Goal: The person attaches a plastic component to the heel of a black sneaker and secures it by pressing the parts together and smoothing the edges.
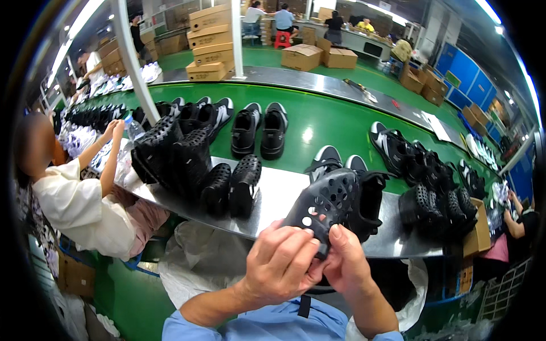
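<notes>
A black plastic shoe tree (pixel 333 196) with round holes is held up in front of me by both hands. My left hand (pixel 278 261) is closed around its lower end, fingers curled over the near side. My right hand (pixel 350 258) pinches the same end from the right with the thumb on top. Just behind it, a pair of black and grey sneakers (pixel 368 210) sits on the metal bench, partly hidden by the shoe tree. Two more shoe trees (pixel 245 184) stand on the bench to the left, beside taller nested stacks of them (pixel 190 156).
A green conveyor belt (pixel 307 136) runs beyond the metal bench (pixel 284 184), carrying sneakers (pixel 274 131). More shoe trees (pixel 424 207) stand at right, near an open carton (pixel 480 227). A co-worker (pixel 85 210) sits close on the left. Stacked boxes (pixel 210 42) rise behind the belt.
</notes>
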A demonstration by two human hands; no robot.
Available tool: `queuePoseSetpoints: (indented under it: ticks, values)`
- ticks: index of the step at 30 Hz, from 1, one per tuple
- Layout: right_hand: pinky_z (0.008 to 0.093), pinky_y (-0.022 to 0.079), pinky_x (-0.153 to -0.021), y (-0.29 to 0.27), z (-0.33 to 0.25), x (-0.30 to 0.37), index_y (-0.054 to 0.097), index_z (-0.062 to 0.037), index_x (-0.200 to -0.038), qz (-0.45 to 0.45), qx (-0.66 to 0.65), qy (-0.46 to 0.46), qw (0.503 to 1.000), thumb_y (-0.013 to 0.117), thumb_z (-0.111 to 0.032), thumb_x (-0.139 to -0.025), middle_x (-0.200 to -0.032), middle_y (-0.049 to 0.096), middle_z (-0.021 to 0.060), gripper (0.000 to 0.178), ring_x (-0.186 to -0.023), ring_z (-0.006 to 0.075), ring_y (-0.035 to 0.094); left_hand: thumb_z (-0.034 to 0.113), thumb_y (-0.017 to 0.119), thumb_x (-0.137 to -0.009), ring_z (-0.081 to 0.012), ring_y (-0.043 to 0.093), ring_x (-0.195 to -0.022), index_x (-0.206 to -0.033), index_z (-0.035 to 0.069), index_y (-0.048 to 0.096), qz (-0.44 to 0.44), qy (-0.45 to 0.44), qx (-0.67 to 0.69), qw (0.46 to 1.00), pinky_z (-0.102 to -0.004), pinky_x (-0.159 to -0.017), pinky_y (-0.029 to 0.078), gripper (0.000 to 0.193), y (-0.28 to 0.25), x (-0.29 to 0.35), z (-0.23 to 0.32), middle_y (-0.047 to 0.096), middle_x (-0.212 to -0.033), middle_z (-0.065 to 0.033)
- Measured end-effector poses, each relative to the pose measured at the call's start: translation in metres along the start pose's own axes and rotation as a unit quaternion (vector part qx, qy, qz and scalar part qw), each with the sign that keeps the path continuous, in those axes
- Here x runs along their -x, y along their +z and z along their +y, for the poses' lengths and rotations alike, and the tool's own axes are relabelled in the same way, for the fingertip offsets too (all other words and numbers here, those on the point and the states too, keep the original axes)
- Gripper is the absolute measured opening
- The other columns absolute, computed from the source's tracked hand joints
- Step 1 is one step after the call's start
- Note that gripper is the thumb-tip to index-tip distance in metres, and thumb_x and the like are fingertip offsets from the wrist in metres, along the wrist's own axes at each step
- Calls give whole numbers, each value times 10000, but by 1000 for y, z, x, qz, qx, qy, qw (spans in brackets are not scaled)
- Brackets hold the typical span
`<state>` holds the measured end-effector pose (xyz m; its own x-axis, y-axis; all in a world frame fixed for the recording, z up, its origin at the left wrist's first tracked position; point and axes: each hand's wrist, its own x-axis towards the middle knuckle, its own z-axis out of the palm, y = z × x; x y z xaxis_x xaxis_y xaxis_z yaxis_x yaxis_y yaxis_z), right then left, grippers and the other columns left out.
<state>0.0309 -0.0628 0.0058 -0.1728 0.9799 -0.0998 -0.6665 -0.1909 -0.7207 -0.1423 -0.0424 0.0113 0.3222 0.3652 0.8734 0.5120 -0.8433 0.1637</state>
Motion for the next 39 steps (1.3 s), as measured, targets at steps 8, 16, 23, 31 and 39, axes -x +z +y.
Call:
queuePoseSetpoints:
  ticks: [8,16,23,31,39]
  values:
    - [299,511,-859,-30,-48,25,570,32,-1372,-36,366,118,923,659,-362,-1004,-1005,748,108,546,-981,165,702,83,760,-859,-265,582,-1306,-1191,30,726,-183,-279,438,835,-382,-1117,441,337,54,-47,-37,626,-1397,-151]
    - [510,574,-672,-36,-78,33,605,21,-1098,93,734,-118,663,765,-429,-925,-756,704,242,508,-720,452,721,-5,709,-886,-175,614,-1213,-1144,0,707,-67,-369,414,830,-305,-1056,464,258,112,-52,-36,648,-1356,-128]
    - [456,545,-728,-73,-156,-24,725,75,-884,30,763,40,645,775,-442,-819,-781,698,263,523,-804,385,724,103,792,-850,-301,643,-1201,-1124,28,750,-262,-68,143,952,-425,-1014,541,288,165,-53,-116,696,-1278,-128]
    - [461,551,-727,-34,-186,-49,735,83,-841,-15,836,125,534,762,-419,-753,-772,694,264,511,-777,381,709,218,798,-789,-290,622,-1091,-948,110,774,-389,-6,13,921,-440,-894,522,194,172,-71,-113,675,-1159,-69]
    - [478,570,-756,-38,-171,-70,747,58,-861,-49,845,107,522,722,-375,-752,-814,715,239,448,-831,379,720,161,814,-678,-309,602,-1021,-808,75,712,-297,81,-45,950,-444,-849,485,186,175,-64,-126,630,-1027,-95]
